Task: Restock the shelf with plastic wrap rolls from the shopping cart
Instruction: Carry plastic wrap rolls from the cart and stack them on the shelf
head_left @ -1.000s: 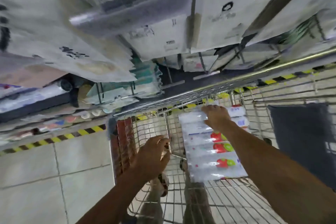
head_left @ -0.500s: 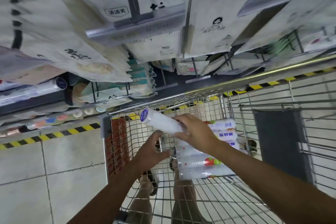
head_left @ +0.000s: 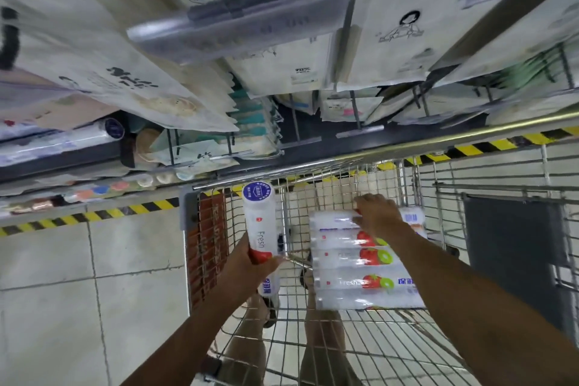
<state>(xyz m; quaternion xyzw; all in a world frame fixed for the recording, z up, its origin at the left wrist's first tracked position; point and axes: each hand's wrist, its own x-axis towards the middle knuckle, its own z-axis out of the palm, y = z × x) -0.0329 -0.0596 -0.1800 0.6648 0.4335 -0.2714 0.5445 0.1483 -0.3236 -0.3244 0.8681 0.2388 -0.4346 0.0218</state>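
Currently at the gathering step, not yet at the placing. Gripping one plastic wrap roll around its lower, red-printed part with the left hand, fingers wrapped round it, blue round end cap tipped up and toward the far side, just above the left wall of the shopping cart. Reaching with the right hand to the far roll of the stack lying in the basket, fingers curled over it; hard to tell how firm the grip. Probably next: lifting that roll free of its neighbours, then turning left toward the shelf, with a matching shelf roll lying there on its side. Calls for a secure hold: smooth, glossy film sleeves over stiff white cylinders, likely slippery and apt to roll away. Packed side by side and touching, strawberry-and-kiwi print on each. Open mesh of thin steel rods for the cart; soft, matte cloth bags hanging overhead.
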